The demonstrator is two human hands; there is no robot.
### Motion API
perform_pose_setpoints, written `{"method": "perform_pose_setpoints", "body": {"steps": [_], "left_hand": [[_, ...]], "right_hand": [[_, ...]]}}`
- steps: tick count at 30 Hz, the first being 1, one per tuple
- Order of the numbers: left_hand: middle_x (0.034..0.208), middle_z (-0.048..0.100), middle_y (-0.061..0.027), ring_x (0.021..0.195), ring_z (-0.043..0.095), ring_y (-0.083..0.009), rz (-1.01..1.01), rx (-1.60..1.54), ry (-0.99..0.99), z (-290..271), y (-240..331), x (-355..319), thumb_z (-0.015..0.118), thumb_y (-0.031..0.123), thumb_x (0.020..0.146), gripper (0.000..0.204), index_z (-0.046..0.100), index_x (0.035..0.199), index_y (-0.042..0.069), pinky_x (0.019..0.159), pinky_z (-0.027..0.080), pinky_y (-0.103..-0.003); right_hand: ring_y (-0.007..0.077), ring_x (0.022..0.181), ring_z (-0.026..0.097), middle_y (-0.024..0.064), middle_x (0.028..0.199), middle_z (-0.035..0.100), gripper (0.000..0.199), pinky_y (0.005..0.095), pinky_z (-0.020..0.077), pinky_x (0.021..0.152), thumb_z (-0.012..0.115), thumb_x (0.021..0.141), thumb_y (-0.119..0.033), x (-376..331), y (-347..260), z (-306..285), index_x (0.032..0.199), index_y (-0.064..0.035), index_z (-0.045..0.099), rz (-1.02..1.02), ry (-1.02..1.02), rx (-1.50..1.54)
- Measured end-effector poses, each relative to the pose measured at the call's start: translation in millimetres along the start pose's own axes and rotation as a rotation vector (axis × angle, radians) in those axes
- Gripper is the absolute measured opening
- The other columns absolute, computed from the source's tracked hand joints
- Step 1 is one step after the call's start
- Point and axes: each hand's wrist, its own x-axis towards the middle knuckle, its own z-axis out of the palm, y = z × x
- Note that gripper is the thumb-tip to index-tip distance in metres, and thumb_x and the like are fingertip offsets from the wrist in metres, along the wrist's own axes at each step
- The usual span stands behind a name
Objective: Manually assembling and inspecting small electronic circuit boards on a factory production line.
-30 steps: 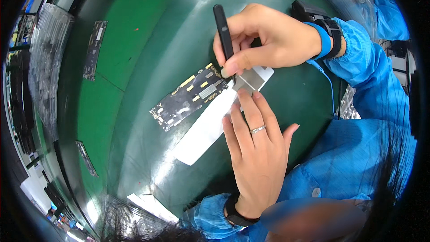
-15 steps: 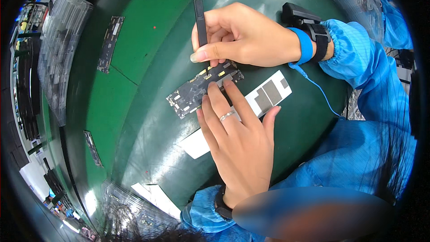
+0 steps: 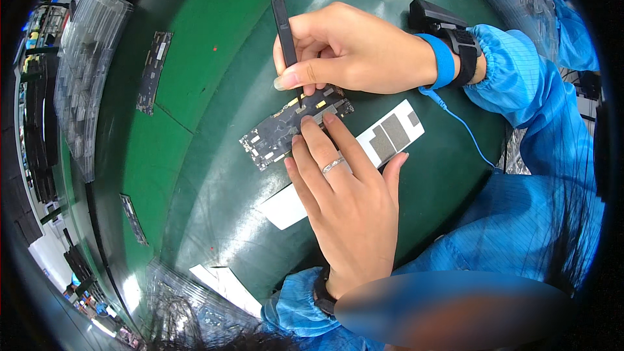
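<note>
A black circuit board point(image 3: 276, 133) lies at a slant on the dark green worktop, small gold and silver parts on its face. My right hand point(image 3: 351, 49) pinches black tweezers point(image 3: 284, 31), their tips down on the board's upper part. With fingers stretched out, my left hand point(image 3: 344, 188) rests flat, its fingertips pressing the board's near edge. Under that palm runs a white backing strip point(image 3: 286, 208) bearing dark grey stickers point(image 3: 390, 135); its middle is hidden by the hand.
On the bright green belt to the left lie a circuit board point(image 3: 155, 73) and a narrower board point(image 3: 133, 219). Stacked clear plastic trays point(image 3: 94, 78) stand beyond. White paper point(image 3: 227, 288) lies near the lower edge. A blue cord point(image 3: 471, 136) runs from my right wristband point(image 3: 439, 62).
The boards on the green belt have shifted slightly toward the lower left. My right hand and the tweezers' upper end have moved a little left; my left hand stays nearly still.
</note>
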Motion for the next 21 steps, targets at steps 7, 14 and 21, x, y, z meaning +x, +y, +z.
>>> {"method": "perform_pose_setpoints", "body": {"steps": [7,14,21], "left_hand": [[0.144,0.045,-0.0288,0.129,0.050,-0.0453,-0.003,-0.022,0.010,0.9,0.8,-0.4,0.077,0.047,0.087,0.087,0.047,0.143,-0.012,0.110,0.046,-0.052],[0.144,0.045,-0.0288,0.129,0.050,-0.0450,0.002,-0.034,0.019,0.9,0.0,-0.2,0.079,0.045,0.086,0.087,0.047,0.143,-0.012,0.110,0.046,-0.052],[0.143,0.044,-0.0293,0.130,0.050,-0.0465,-0.010,-0.085,0.017,-1.1,-2.2,0.1,0.079,0.043,0.088,0.084,0.047,0.143,-0.012,0.107,0.048,-0.051]], "right_hand": [[0.0123,0.075,0.070,0.0087,0.084,0.073,0.025,0.0279,0.0580,0.070,0.073,0.099,-0.022,1.3,0.8,0.4,0.100,0.0026,0.066,0.013,0.012,0.054],[0.0121,0.075,0.070,0.0086,0.083,0.074,0.026,0.0280,0.0556,0.068,0.073,0.100,-0.022,1.8,0.3,0.6,0.097,0.0026,0.066,0.012,-0.013,-0.002],[0.0122,0.075,0.070,0.0093,0.083,0.075,0.026,0.0288,0.0543,0.067,0.073,0.100,-0.022,1.0,-3.4,1.5,0.096,0.0027,0.067,0.019,-0.006,-0.013]]}}
